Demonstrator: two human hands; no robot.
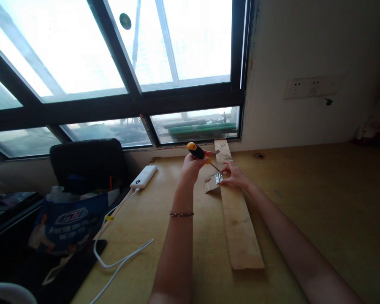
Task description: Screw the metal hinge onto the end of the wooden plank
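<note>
My left hand (191,167) is closed round the black and yellow handle of a screwdriver (200,153), whose shaft slants down to the right. Its tip meets a silver hinge (219,178) lying at the left edge of a long wooden board (242,236). My right hand (236,175) reaches over the board from the right, with thumb and fingers on either side of the hinge, holding it. Under the hinge's left leaf is a short piece of wood (210,184). Whether a screw sits under the screwdriver tip is too small to tell.
A white power bank (143,176) with a white cable (123,259) lies on the table's left side. A small metal piece (278,193) rests right of the board. Beyond the left edge stand a black chair (87,160) and a blue bag (72,221). Windows and a wall border the back.
</note>
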